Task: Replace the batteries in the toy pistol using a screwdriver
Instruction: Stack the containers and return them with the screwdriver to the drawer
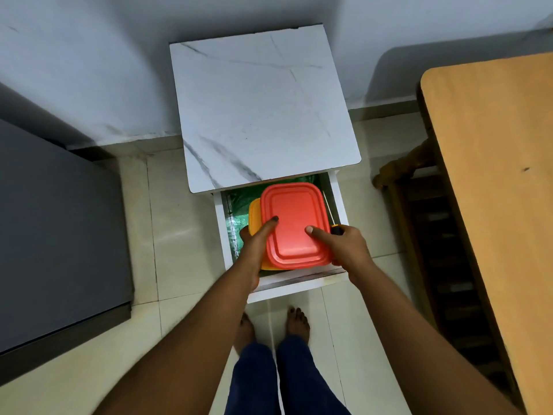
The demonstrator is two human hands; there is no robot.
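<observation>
A: What's in the open drawer (339, 202) of the marble-topped cabinet (260, 109)?

B: Green foil lining, an orange box (254, 217), and a red-lidded box (294, 224) above it. The lid hides its contents.

A: The hands?

B: The left hand (256, 239) clasps the red box's left side, thumb on the lid. The right hand (344, 247) grips the right side, thumb on the lid, fingers also wrapped around a screwdriver (334, 223), whose shaft points along the drawer wall.

A: The toy pistol?

B: I can't see it.
</observation>
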